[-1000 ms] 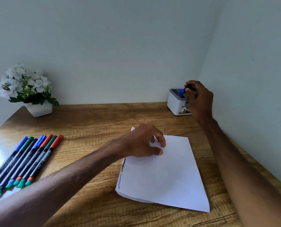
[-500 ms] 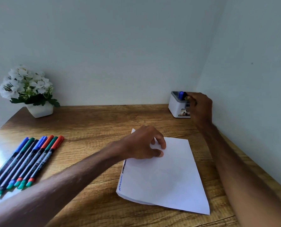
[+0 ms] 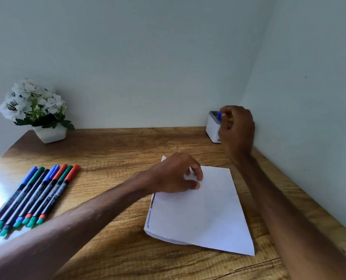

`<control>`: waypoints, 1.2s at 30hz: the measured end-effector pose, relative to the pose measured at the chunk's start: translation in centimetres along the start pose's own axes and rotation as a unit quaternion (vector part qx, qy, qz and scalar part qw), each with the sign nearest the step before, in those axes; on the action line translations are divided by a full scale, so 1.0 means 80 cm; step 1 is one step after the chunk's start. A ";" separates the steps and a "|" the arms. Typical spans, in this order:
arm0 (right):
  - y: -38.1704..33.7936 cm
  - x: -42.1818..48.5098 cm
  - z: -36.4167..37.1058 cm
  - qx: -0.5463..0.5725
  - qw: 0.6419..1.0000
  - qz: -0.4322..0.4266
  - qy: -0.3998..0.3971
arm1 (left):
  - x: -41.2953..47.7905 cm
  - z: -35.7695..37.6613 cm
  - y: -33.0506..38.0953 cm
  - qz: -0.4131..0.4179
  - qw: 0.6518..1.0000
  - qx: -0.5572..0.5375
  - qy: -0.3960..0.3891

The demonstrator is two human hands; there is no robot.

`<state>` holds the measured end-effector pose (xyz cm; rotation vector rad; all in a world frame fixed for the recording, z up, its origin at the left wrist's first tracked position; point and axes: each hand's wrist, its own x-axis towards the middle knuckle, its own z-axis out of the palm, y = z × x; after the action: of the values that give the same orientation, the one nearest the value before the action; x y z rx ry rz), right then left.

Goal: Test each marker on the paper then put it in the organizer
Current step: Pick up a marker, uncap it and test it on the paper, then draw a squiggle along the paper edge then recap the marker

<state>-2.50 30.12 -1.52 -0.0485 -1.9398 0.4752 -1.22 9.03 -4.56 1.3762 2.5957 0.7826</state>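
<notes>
Head view. Shows at ten o'clock a white flower pot (image 3: 49, 134) with white blooms, set against the back wall. Shows at eight o'clock a row of markers (image 3: 34, 197) lying side by side and touching, with dark barrels and blue, green, black and orange-red caps pointing toward one o'clock. Has two bare forearms crossing the lower frame, one from seven o'clock to the centre, the other from five o'clock up to two o'clock.

Puts the right hand (image 3: 236, 130) in front of the organizer (image 3: 212, 130), hiding its right part and all but the cap of the blue marker (image 3: 219, 115) standing in it. Shows fingers bunched and curled just beside that cap; cannot tell whether pinching or only touching. Puts the left hand (image 3: 174, 174) at the centre, arched, with thumb and fingertips pressing down on the upper left of the paper (image 3: 204, 215).

Shows the organizer as a small white box with a grey rim at two o'clock, near the table's far corner. Shows the paper as a white sheet lying skewed from the centre toward five o'clock, with a black scribble (image 3: 153, 199) and a blue zigzag (image 3: 148, 221) along its left edge.

Shows a brown wood-grain table (image 3: 117, 150) with glare at nine o'clock, and plain pale walls (image 3: 148, 57) meeting at one o'clock.
</notes>
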 end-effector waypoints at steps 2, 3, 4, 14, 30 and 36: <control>-0.021 -0.006 -0.003 0.042 0.999 -0.024 -0.013 | -0.004 -0.005 0.002 0.011 1.000 0.010 0.018; -0.032 -0.009 -0.003 0.059 0.997 -0.033 -0.026 | -0.005 -0.010 0.004 0.014 0.999 0.013 0.032; -0.043 -0.013 -0.003 0.071 0.996 -0.041 -0.042 | -0.008 -0.016 0.004 0.015 0.999 0.014 0.050; -0.131 -0.061 0.007 0.175 0.932 -0.148 -0.279 | -0.107 -0.068 -0.052 -0.080 0.974 0.093 0.189; -0.159 -0.102 0.024 0.184 0.885 -0.213 -0.370 | -0.211 -0.121 -0.098 -0.328 0.874 0.295 0.202; -0.160 -0.101 0.024 0.201 0.884 -0.212 -0.365 | -0.209 -0.119 -0.090 -0.368 0.857 0.324 0.158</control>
<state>1.52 15.73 -4.78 0.9276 -2.4351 0.6434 0.19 -11.37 -2.28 0.1701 3.4250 -0.0125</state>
